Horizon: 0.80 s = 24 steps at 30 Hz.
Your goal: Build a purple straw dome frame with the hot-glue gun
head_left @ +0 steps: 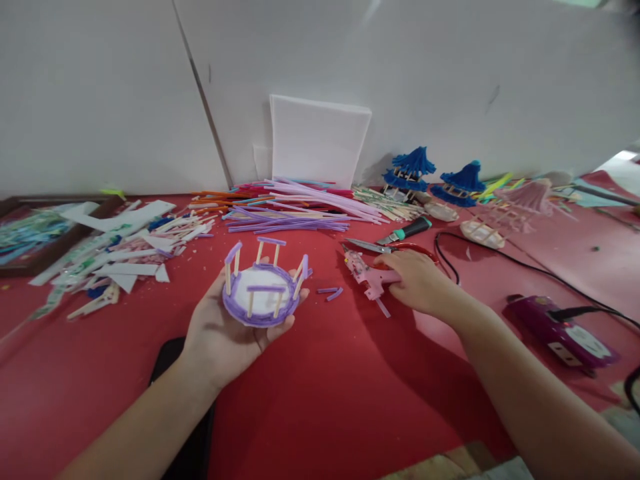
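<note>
The left hand [225, 333], palm up and spread, cups a round purple model [261, 293]; the right hand [417, 280] grips a pink glue gun [367, 275]. Bare desk [325, 387] lies near; the far-left tray [60, 243] holds scraps [25, 230].

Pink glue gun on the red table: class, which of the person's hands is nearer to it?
Right. The right hand grips the pink glue gun by its handle; the left hand is apart, off to its left, cradling the round purple model.
</note>
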Each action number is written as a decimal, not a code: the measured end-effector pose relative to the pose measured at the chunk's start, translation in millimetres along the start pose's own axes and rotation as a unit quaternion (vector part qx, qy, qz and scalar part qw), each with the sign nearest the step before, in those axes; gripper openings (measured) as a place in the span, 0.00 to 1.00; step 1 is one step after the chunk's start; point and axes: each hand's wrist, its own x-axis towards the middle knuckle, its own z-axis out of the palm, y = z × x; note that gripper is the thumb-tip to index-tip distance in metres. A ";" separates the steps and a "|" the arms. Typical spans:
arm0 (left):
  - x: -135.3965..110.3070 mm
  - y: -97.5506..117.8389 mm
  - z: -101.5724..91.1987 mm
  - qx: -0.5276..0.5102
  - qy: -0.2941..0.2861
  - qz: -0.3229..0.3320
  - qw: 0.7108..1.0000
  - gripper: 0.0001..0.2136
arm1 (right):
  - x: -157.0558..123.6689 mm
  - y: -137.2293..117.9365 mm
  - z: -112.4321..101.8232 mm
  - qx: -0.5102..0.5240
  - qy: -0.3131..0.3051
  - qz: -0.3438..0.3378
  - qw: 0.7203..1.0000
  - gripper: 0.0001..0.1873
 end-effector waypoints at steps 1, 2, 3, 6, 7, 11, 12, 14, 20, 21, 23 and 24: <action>-0.5 0.0 0.3 0.003 0.010 0.007 1.000 0.25 | 1.6 -2.7 0.5 0.005 0.019 0.004 1.000 0.24; -1.2 0.0 0.7 0.004 0.021 0.015 1.000 0.25 | 3.1 -5.8 1.1 0.015 0.047 0.009 0.999 0.23; -2.1 -0.1 1.1 0.002 0.030 0.024 0.999 0.25 | 4.5 -9.3 1.8 0.030 0.081 0.014 0.996 0.23; -4.3 -0.8 1.7 -0.019 0.019 0.035 0.999 0.25 | 7.0 -22.8 4.6 0.117 0.187 0.026 0.975 0.21; -4.7 -1.2 1.9 -0.027 0.005 0.032 0.999 0.25 | 7.3 -28.2 5.6 0.156 0.210 0.026 0.965 0.20; -4.1 -2.8 2.8 -0.047 0.006 0.022 0.999 0.22 | 5.3 -50.5 6.4 0.292 0.233 0.033 0.927 0.12; -3.5 -3.0 2.8 -0.049 0.017 0.026 0.998 0.20 | 4.2 -54.9 5.8 0.310 0.232 0.033 0.921 0.10; -2.6 -3.0 1.9 -0.051 0.028 0.036 0.998 0.18 | 1.0 -60.1 4.2 0.331 0.237 0.031 0.913 0.06; -2.3 -1.9 -4.3 -0.047 -0.041 0.044 0.997 0.18 | -13.2 -51.1 8.1 0.401 0.261 0.020 0.878 0.08; -2.5 -1.9 -4.5 -0.049 -0.054 0.054 0.996 0.18 | -15.4 -49.6 10.2 0.420 0.256 0.036 0.870 0.07; -2.5 -2.2 -3.8 -0.057 -0.062 0.075 0.994 0.16 | -17.5 -49.7 14.0 0.470 0.242 0.088 0.844 0.03; -2.3 -2.4 -3.1 -0.058 -0.054 0.082 0.993 0.15 | -17.1 -51.5 15.1 0.491 0.238 0.109 0.831 0.00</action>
